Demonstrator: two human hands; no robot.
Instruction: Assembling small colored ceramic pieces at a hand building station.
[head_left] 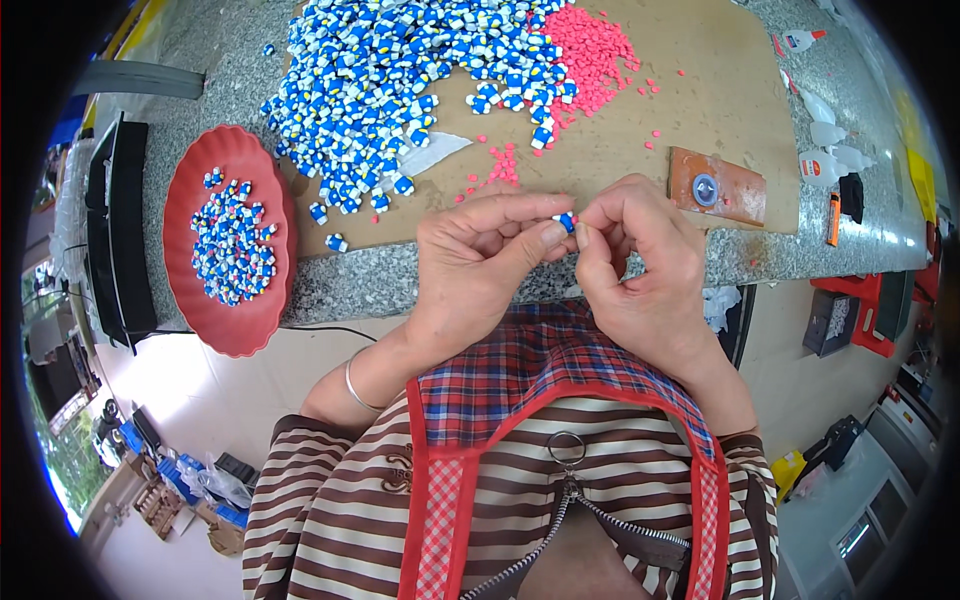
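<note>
Over the near edge of the cardboard sheet [640, 120], both hands meet around one tiny blue-and-white figure [567, 220]. The left hand [480, 265] pinches it between thumb and forefinger, the other fingers curled in. The right hand [640, 260] touches the same piece from the other side, its thumb and forefinger tips pressed together against it; whether they hold something smaller of their own is too small to tell.

Beyond the hands, on the far left part of the cardboard sheet, lies a big heap of blue-and-white figures [400, 80], with a pile of pink beads [590, 50] just beside it on the right and a few strays scattered nearer. On the right part of the sheet sits a small brown block [717, 185] with a round blue piece on it. Left of the sheet, a red plate [215, 325] overhangs the stone counter's edge and holds more of the figures. Off the sheet's right edge lie small white glue bottles [825, 150].
</note>
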